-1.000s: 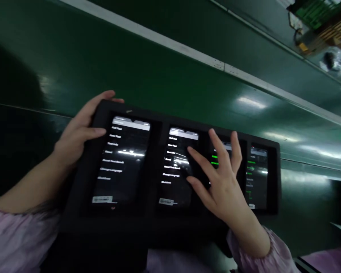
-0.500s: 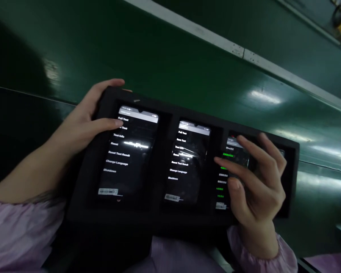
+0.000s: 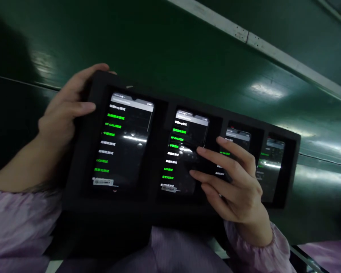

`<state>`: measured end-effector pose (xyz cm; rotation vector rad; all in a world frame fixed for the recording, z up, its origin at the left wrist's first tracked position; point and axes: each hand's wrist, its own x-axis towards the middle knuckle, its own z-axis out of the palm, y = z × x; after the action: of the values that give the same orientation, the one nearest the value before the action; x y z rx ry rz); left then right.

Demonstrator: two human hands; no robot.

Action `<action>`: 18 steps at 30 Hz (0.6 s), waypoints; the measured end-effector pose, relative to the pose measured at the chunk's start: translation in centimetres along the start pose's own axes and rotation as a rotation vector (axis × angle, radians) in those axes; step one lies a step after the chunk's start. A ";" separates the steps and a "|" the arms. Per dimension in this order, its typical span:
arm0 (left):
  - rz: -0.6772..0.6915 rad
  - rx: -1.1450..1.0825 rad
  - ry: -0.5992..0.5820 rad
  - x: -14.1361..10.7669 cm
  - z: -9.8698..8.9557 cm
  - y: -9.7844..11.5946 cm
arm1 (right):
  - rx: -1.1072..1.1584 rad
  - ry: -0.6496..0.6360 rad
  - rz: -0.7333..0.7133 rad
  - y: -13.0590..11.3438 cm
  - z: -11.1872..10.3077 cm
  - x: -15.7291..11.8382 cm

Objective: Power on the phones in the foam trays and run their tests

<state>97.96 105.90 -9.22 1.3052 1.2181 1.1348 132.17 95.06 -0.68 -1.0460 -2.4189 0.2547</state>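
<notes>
A black tray [image 3: 110, 206] with compartments is tilted in front of me, a lit smartphone in each visible compartment. My left hand [image 3: 64, 104] is wrapped round the tray's left end, thumb on the near face. The leftmost smartphone [image 3: 122, 155] shows a list in white and green text, with a barcode label near its bottom. A similar list fills the second smartphone [image 3: 182, 163]. Over its right edge hover the spread fingers of my right hand [image 3: 238, 185]; whether they touch the screen I cannot tell. That hand partly covers the third smartphone [image 3: 237, 140]. At the right end lies another smartphone [image 3: 269, 185].
Behind the tray stretches a shiny green surface [image 3: 147, 49], crossed by a pale metal strip [image 3: 210, 21] with a joint in it. Pink fabric [image 3: 326, 254] shows at the lower right.
The two left screens went from a white English menu to lists with green lines. My right hand moved left, uncovering the rightmost smartphone. My left thumb left the first screen for the tray's edge.
</notes>
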 end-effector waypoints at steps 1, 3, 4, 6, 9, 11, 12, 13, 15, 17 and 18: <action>0.015 -0.009 0.021 -0.4 -0.1 -0.3 | 0.003 -0.001 -0.004 0.0 0.0 0.0; 0.020 -0.016 0.059 -1.3 -0.3 -0.7 | 0.024 -0.006 -0.015 0.1 0.1 0.0; 0.010 -0.015 0.064 -1.9 -0.3 -0.8 | 0.040 -0.013 -0.023 0.1 0.1 0.0; -0.020 -0.017 0.039 -3.0 -0.2 -0.6 | 0.068 -0.047 -0.039 0.0 0.1 0.0; -0.085 -0.015 -0.045 -4.3 -0.1 0.4 | 0.097 -0.093 -0.057 -0.1 0.2 0.0; -0.148 -0.002 -0.131 -4.8 -0.5 1.0 | 0.093 -0.115 -0.047 -0.1 0.3 0.0; -0.172 0.025 -0.196 -4.9 -0.9 1.2 | 0.084 -0.123 -0.041 -0.1 0.4 0.0; -0.178 0.067 -0.275 -4.8 -1.4 1.3 | 0.075 -0.130 -0.038 -0.1 0.5 0.0; -0.123 0.171 -0.462 -4.5 -2.4 1.3 | 0.065 -0.124 -0.048 -0.1 0.5 0.1; -0.070 0.257 -0.610 -4.0 -3.2 1.1 | 0.063 -0.080 -0.066 0.0 0.5 0.1; -0.060 0.274 -0.650 -3.8 -3.4 1.1 | 0.057 -0.044 -0.070 0.0 0.4 0.1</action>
<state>94.43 102.31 -7.85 1.6586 0.9251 0.4375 131.89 95.18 -1.02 -0.9380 -2.4677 0.3239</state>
